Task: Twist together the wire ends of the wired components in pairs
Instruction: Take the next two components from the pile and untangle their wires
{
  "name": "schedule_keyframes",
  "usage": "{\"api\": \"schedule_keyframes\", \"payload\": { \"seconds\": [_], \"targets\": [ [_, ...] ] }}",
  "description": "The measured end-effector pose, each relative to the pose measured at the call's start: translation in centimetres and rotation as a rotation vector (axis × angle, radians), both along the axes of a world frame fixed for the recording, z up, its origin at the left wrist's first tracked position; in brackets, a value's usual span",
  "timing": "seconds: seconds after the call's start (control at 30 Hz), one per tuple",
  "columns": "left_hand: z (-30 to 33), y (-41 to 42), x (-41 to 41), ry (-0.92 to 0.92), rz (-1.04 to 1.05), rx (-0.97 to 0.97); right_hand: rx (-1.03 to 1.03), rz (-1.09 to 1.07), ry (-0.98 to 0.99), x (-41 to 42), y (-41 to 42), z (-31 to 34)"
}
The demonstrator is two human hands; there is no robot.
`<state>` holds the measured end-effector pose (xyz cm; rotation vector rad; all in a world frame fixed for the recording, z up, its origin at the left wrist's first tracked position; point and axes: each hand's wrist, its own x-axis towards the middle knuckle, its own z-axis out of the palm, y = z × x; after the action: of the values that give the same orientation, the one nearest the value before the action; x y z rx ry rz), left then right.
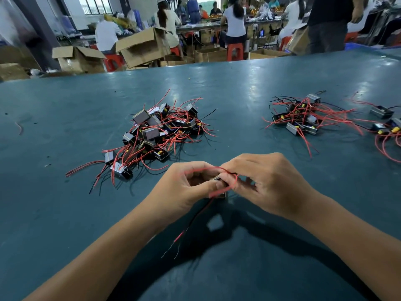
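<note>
1. A tangled pile of components (155, 132) sits on the table left of centre, beyond my hands: small boxy grey and black blocks with thin red and black leads sticking out every way.
2. A second, flatter pile (303, 117) lies far right, and a few loose pieces (385, 124) trail off at the right edge.
3. The table (249, 88) is a dull teal sheet, scuffed and faintly shiny.
4. Beyond its far edge stand open cardboard boxes (141, 48) and red stools (235, 51), with people seated at benches.
5. Near centre, my left hand (184, 187) curls round one small component (218, 178), thumb pressing its side.
6. My right hand (267, 181) pinches its blurred red wire (225, 187) at the fingertips.
7. My fingers hide most of the block.
8. A red and black pair (191, 224) hangs down toward me, with bare, fine ends.
</note>
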<state>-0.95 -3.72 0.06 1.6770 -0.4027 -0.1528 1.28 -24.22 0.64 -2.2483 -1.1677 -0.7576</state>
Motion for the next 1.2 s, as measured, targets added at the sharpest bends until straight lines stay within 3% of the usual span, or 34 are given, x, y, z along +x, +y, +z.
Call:
{"api": "schedule_keyframes", "payload": {
  "seconds": [0.2, 0.33, 0.57, 0.73, 0.87, 0.93, 1.07, 1.2],
  "targets": [
    [0.2, -0.2, 0.0, 0.058, 0.007, 0.027, 0.238, -0.016, 0.296, -0.2, 0.7, -0.4],
    [0.4, 0.4, 0.5, 0.147, 0.082, -0.053, 0.206, 0.015, 0.446, 0.3, 0.4, -0.6],
    [1.3, 3.0, 1.6, 0.236, 0.277, -0.29, -0.193, -0.084, 0.362, 1.2, 0.1, -1.8],
    [0.9, 3.7, 2.3, 0.281, 0.307, -0.256, -0.263, -0.1, 0.311, 1.5, 0.2, -1.9],
    [0.8, 3.4, 2.4, 0.472, 0.248, -0.46, -0.286, -0.148, 0.341, 1.9, -1.0, -1.2],
    [0.5, 2.9, 2.3, 0.479, 0.241, -0.48, -0.24, -0.153, 0.326, 1.6, -1.0, -1.0],
    [-0.2, 1.6, 1.7, 0.383, 0.201, -0.382, 0.077, -0.144, 0.375, 0.1, 0.9, -0.5],
    [-0.6, 0.4, 1.1, 0.29, 0.13, -0.232, 0.285, -0.11, 0.539, -0.7, 1.9, -0.6]
  ]
}}
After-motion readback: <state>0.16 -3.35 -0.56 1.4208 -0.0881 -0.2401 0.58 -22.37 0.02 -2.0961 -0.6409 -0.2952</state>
